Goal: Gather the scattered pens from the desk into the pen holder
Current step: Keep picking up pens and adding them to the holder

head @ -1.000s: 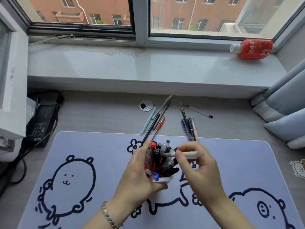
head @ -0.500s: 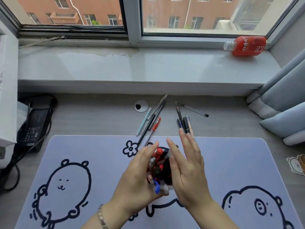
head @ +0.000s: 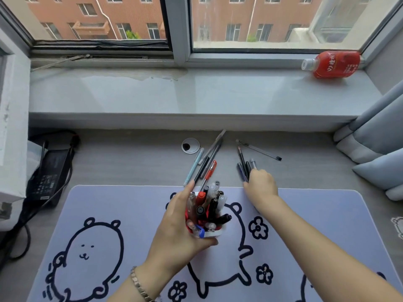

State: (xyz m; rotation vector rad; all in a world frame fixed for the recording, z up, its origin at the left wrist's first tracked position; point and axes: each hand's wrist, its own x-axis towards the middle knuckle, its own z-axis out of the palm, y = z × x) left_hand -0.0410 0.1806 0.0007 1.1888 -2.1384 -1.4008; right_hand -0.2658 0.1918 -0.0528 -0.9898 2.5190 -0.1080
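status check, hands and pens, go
Left hand wrapped round pen holder on the mat. Right hand down on the right pen cluster, grip unclear. Left pen cluster lies loose. Nothing blocking.

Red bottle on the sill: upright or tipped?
Tipped. The red bottle lies on its side on the windowsill, white cap pointing left, label text running sideways.
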